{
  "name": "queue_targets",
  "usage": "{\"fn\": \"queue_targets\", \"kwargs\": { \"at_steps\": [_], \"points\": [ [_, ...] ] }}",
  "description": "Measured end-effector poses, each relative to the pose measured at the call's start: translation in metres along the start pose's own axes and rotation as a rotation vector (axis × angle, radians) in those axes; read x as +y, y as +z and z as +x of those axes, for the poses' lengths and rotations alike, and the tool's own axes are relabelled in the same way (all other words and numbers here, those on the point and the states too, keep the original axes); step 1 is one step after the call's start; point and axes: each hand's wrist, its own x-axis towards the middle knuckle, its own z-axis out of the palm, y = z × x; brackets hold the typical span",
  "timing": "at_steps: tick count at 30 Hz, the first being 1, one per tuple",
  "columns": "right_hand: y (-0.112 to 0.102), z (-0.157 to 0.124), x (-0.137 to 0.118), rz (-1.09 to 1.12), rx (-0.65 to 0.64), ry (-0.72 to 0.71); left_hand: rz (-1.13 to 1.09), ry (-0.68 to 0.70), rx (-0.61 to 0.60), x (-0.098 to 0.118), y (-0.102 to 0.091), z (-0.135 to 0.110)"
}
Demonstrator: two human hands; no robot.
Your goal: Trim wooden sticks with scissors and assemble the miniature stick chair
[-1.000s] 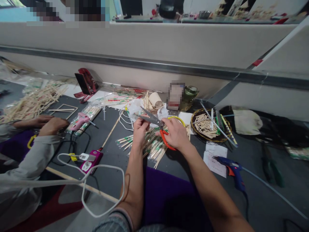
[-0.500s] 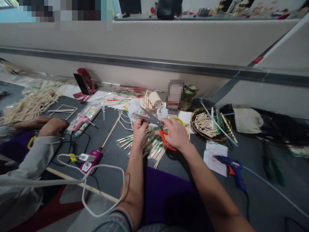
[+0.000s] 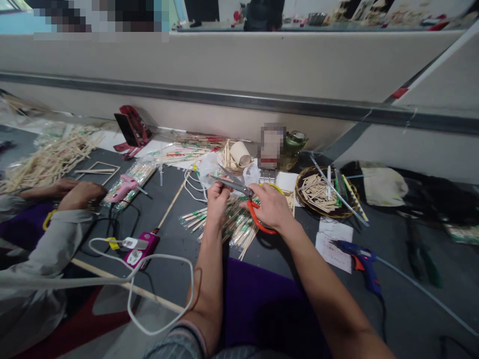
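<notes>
My right hand (image 3: pixel 272 205) is closed round the orange handles of a pair of scissors (image 3: pixel 239 185), whose blades stand apart and point left. Close by the blades, my left hand (image 3: pixel 217 199) is pinched shut; whatever small thing its fingertips hold is too hidden to name. Under both hands lie wrapped chopsticks (image 3: pixel 239 224) in clear sleeves with green print. Just behind the blades sits a crumpled clear plastic bag (image 3: pixel 209 167). A roll of yellow tape (image 3: pixel 277 188) shows partly behind my right hand.
On the right are a basket of short sticks (image 3: pixel 318 192) and a blue glue gun (image 3: pixel 364 262). To the left, a co-worker's hands (image 3: pixel 80 195) rest near a pink glue gun (image 3: pixel 125 188). A purple power strip (image 3: pixel 144 249) trails a white cable. A cardboard tube (image 3: pixel 240 153) lies behind.
Hardly anything differs. The scissors' blades have shifted very slightly, while both my hands stay in almost the same place.
</notes>
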Motion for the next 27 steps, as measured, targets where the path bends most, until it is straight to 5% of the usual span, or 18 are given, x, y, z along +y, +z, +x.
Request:
{"fn": "queue_targets", "kwargs": {
  "at_steps": [19, 27],
  "points": [
    [-0.0006, 0.0091, -0.0037, 0.018, -0.066, 0.042, -0.078, -0.042, -0.023, -0.0011, 0.0016, 0.0016],
    [-0.0016, 0.0077, -0.0046, 0.04, -0.05, 0.063, -0.049, 0.063, -0.027, 0.0054, 0.0035, -0.0013]
  ]
}}
